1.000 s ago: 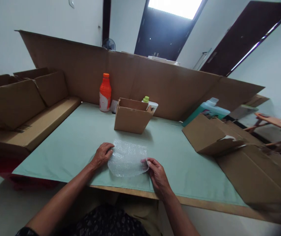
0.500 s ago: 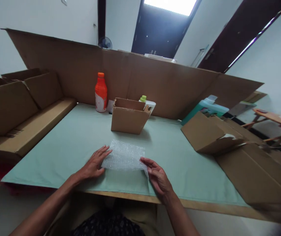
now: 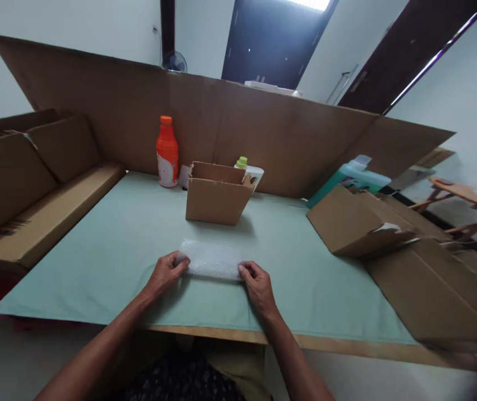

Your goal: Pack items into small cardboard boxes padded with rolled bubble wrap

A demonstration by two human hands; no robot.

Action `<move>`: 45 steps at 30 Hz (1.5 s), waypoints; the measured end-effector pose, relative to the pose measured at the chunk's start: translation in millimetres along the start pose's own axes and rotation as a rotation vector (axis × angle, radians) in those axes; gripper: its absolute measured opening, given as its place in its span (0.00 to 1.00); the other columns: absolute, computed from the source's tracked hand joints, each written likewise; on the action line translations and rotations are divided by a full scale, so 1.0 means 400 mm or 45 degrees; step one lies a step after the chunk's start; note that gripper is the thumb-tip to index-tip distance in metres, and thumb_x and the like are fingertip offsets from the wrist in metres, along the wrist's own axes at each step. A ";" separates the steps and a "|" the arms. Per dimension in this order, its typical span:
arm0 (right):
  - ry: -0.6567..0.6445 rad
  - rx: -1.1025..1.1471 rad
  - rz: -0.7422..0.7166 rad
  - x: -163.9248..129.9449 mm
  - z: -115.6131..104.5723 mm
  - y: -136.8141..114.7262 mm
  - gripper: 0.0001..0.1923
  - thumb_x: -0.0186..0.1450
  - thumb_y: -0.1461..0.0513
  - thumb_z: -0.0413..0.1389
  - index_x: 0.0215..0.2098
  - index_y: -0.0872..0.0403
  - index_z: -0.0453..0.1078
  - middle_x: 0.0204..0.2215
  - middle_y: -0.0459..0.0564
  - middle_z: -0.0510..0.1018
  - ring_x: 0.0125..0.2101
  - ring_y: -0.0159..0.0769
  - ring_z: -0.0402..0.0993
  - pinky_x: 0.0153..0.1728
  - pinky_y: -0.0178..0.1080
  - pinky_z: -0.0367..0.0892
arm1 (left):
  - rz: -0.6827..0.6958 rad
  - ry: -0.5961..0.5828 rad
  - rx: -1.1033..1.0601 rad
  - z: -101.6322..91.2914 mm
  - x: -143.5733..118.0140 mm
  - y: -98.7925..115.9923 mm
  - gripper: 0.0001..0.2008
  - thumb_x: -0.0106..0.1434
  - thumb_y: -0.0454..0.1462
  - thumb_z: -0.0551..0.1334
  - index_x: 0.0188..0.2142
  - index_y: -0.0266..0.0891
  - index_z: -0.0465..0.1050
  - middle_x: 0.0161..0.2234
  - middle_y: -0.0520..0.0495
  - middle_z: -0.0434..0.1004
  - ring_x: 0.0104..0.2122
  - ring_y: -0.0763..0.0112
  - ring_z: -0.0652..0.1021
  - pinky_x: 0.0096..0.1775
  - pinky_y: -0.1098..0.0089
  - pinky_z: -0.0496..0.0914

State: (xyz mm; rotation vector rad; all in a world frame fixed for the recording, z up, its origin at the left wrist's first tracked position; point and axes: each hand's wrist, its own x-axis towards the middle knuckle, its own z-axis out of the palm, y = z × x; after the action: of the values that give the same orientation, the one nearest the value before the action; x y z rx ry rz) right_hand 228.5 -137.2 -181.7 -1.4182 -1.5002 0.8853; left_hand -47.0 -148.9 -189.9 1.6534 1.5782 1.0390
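A sheet of clear bubble wrap lies near the front of the table, its near edge lifted and folded over toward the far side. My left hand pinches the left end of that edge between thumb and fingers. At the right end, my right hand grips the wrap the same way. Just beyond the sheet stands an open cardboard box, upright on the pale green cloth.
An orange bottle and a white bottle with a green cap stand behind the box, before a cardboard screen. Cardboard boxes line the left. On the right are a teal jug and more cardboard.
My left hand has closed from spread fingers onto the wrap's left end. The near edge has been folded away from me, so the sheet looks narrower. The view has shifted slightly.
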 end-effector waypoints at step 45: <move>-0.188 -0.836 -0.277 0.073 -0.007 -0.024 0.05 0.64 0.61 0.55 0.36 0.53 0.72 0.33 0.50 0.81 0.35 0.40 0.76 0.37 0.38 0.66 | -0.064 0.014 0.884 0.012 0.029 0.063 0.06 0.63 0.32 0.59 0.35 0.37 0.75 0.37 0.42 0.79 0.42 0.56 0.77 0.44 0.62 0.66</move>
State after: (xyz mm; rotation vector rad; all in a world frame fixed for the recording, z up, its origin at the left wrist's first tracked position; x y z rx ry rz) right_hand 228.3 -109.3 -168.5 -1.6157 -2.1354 0.3731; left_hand -30.4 -139.2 -169.4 2.0192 2.1252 0.4829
